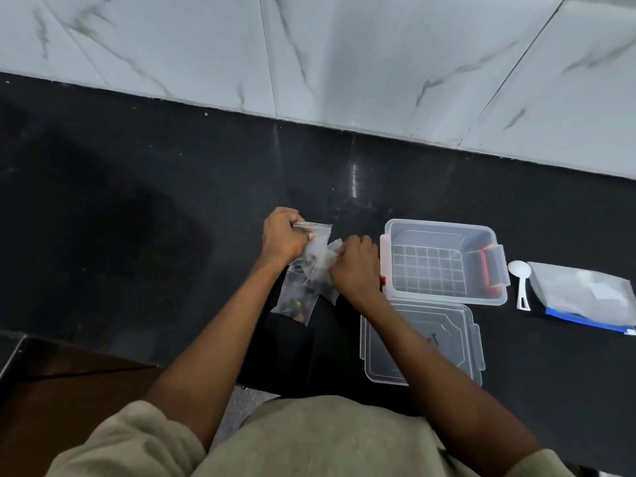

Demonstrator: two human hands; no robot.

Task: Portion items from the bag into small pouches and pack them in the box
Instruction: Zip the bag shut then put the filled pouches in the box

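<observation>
Item 1: small clear plastic zip pouches (311,266), held above the black polished stone counter (137,218), partly filled with dark, brownish pieces. The person's left hand (284,237) is curled round the top edge of 1 pouch; the right hand (354,266) pinches a second pouch just beside it. How many pouches overlap in the bundle cannot be told; at least 2, possibly 3.

Item 2: clear rectangular plastic storage box with red latches (444,261), open, to the right of the hands. Its gridded floor shows bare; no pouch lies inside.

Item 3: clear plastic lid (421,342), flat on the counter in front of the box, partly under the right forearm.

Item 4: white plastic measuring scoop (520,282), lying idle right of the box.

Item 5: large clear zip bag with a blue edge (585,297), flat at the far right; contents not discernible.

Status, judged: portioning appears under way or nearly complete for the pouches in hand; sealing seems the current step. Packing into the box has not begun, and the lid remains to be fitted.
</observation>
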